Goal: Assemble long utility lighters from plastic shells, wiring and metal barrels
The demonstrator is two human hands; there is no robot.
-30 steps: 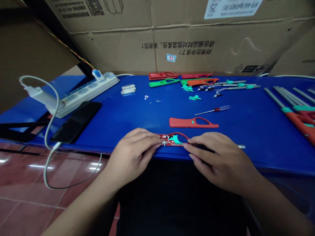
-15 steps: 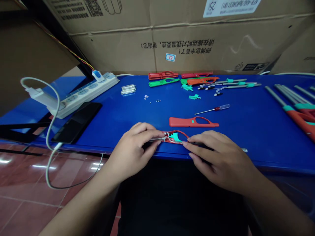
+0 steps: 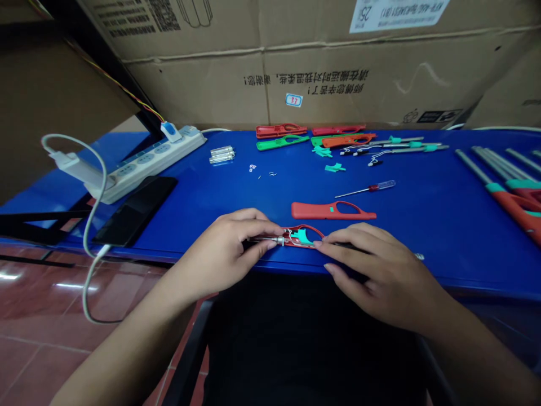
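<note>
Fingers of the left hand (image 3: 220, 254) pinch a thin metal tube (image 3: 264, 239) at the left end of an open red lighter casing (image 3: 302, 238); the right hand's (image 3: 380, 276) fingertips (image 3: 320, 244) touch its other end, grip unclear; its long axis runs side to side between both hands.

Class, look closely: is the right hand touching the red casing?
Touching: the head view shows fingertips of the right hand resting on the end of the red casing.
</note>
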